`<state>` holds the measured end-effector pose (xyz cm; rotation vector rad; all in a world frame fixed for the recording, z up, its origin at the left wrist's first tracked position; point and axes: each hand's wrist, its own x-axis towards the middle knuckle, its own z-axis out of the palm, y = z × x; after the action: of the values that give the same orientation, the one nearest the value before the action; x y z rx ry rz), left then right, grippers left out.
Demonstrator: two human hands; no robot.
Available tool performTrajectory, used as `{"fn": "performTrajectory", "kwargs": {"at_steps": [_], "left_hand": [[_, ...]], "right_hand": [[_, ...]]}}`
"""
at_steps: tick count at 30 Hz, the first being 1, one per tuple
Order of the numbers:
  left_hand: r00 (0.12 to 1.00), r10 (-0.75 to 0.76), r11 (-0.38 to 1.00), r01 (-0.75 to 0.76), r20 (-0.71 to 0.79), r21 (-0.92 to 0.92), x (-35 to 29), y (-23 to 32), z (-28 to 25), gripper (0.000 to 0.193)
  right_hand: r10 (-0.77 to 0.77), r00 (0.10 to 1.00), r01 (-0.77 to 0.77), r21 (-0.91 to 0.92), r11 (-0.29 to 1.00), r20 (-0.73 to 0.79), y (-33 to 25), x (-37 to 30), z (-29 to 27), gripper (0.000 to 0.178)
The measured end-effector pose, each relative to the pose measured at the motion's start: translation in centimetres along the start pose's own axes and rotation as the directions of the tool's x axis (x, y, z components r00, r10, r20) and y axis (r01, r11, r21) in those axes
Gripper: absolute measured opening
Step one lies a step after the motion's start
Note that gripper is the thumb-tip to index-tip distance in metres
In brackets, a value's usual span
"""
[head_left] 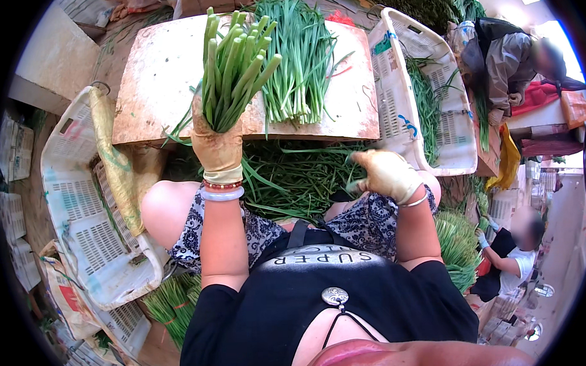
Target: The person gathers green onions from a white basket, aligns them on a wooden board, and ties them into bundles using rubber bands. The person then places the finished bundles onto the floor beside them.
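My left hand [219,147], in a cream work glove, is wrapped round a bunch of thick green stems [234,78]. The cut ends point up and away from me, over the near left part of a pale board [160,71]. A pile of long, flat green leafy stalks [298,66] lies on the board to the right of that bunch. Above my right thigh, my right hand [386,173] wears a similar glove. Its thumb and forefinger stand apart, with dark, slightly blurred tips, and I see nothing held in them.
Loose green leaves [293,176] lie heaped between my legs under the board. White plastic crates stand at left [84,209] and right [396,82], the right one holding greens. Tied green bundles [171,306] lie beside me. Two people [511,65] work at the right.
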<state>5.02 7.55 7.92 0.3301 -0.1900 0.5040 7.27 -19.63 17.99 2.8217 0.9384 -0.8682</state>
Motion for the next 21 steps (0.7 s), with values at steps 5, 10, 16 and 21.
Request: {"fn": "performTrajectory", "kwargs": {"at_steps": [5,10,16,21], "left_hand": [[0.988,0.144,0.753,-0.142,0.049,0.642,-0.2,-1.1,1.4,0.049],[0.981,0.148,0.491,-0.181,0.123,0.852,-0.5,-1.8,0.3,0.051],[0.999,0.005,0.64,-0.044,0.052,0.767,-1.0,-2.2,-0.1,0.046],[0.989,0.055,0.36,-0.145,0.134,0.921,-1.0,-2.0,-0.7,0.042]], "right_hand": [[0.243,0.789,0.535,0.826,0.177,-0.564,-4.6,1.6,-2.6,0.047],[0.218,0.564,0.502,0.541,0.675,-0.796,-6.1,5.6,-4.1,0.027],[0.178,0.376,0.611,0.387,0.69,-0.91,-6.5,6.8,-3.9,0.016],[-0.022,0.28,0.553,0.142,0.821,-0.96,-6.2,7.9,-4.0,0.018]]}}
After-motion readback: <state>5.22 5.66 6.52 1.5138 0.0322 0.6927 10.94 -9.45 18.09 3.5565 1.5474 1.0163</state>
